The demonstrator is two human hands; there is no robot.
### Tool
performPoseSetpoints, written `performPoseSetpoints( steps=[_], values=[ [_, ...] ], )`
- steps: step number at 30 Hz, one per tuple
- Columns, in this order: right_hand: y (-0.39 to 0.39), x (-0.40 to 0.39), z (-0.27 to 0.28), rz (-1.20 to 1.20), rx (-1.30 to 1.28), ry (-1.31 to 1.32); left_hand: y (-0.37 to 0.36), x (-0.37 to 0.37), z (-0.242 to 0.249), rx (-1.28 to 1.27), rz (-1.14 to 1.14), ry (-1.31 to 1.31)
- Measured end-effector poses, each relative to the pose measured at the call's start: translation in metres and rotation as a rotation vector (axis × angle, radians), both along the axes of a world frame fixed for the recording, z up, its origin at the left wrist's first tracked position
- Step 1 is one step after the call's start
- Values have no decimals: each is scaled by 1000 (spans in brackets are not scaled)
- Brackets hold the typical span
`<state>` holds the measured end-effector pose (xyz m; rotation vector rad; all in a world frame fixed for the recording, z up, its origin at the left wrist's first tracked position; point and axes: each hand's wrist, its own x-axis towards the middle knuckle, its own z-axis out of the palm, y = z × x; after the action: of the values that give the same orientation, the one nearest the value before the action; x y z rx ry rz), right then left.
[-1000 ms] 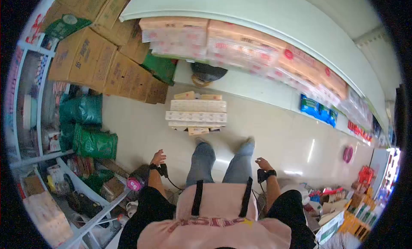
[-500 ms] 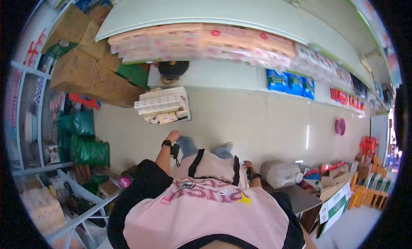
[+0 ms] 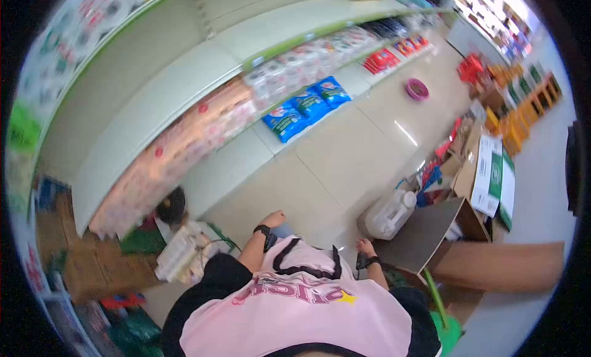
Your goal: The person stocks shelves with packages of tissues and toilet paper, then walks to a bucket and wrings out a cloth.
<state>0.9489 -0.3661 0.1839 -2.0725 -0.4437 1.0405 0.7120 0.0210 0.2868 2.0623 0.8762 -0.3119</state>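
Note:
My left hand (image 3: 273,219) hangs ahead of my body over the tiled floor, fingers curled in with nothing showing in them. A black band with a small dark device sits on that wrist. On the other side my right hand (image 3: 365,247) hangs low with its fingers loosely apart and nothing in them, also with a black wristband (image 3: 373,260). A large translucent plastic jug (image 3: 389,215) stands just beyond my right hand. Left of my left arm, on the floor, is a pale stack of wrapped packs (image 3: 184,252).
Shelving along the left carries pink tissue packs (image 3: 178,150), white paper rolls (image 3: 301,64) and blue bags (image 3: 308,107). A pink basin (image 3: 417,89) sits on the floor ahead. Right are a dark board (image 3: 422,234), cardboard boxes (image 3: 471,166) and yellow crates (image 3: 514,128). Brown cartons (image 3: 92,249) stand at left.
The view has swung to the right, so the shelf now runs diagonally and the aisle opens ahead. The jug and boxes appear higher; the pale stack sits lower left. Both hands remain empty.

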Motion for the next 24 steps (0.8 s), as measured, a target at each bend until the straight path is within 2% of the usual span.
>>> performPoseSetpoints(
  steps=[1,2,3,4,5,6,8,9,10,11,12,13,17,20,21,22,23,24],
  values=[
    [-21,-3,-34,140,-4,-202,11,8,-7,16,-53,14],
    [-16,-19,7,-134,-232,51,24,16,-26,-152,-89,-39],
    [-21,-32,13,-85,-273,-29,34,28,-38,-325,-121,-85],
    [-30,-44,11,-37,-319,-118,33,35,-6,-410,34,-18],
    [-50,-64,-42,-149,-286,45,32,44,35,-490,192,48],
    [-69,-82,-91,-272,-261,198,61,36,-40,-492,55,106],
    [-59,-90,-59,-270,-341,205,109,31,-155,-487,-229,191],
    [-53,-87,-49,-285,-367,213,106,39,-119,-170,-469,134],
    [-44,-80,-42,-297,-384,221,114,52,-85,-133,-480,385],
    [-33,-69,-36,-304,-398,222,135,51,-134,48,-990,321],
    [-22,-54,-33,-308,-410,221,121,64,-146,-162,-228,590],
    [-9,-34,-28,-314,-425,211,130,79,-152,-242,-185,601],
    [38,71,-11,-304,-453,140,154,184,-122,-481,-52,601],
    [75,173,12,-286,-489,-18,175,273,-122,-821,312,612],
    [89,212,27,-299,-485,-101,207,319,-103,-362,-451,506],
    [104,248,43,-333,-464,-179,208,364,-90,-78,-752,469],
    [118,281,76,-389,-311,-342,213,403,-86,-80,-536,450],
    [129,315,89,-464,-224,-356,218,439,-78,-77,-321,436]
  ],
)
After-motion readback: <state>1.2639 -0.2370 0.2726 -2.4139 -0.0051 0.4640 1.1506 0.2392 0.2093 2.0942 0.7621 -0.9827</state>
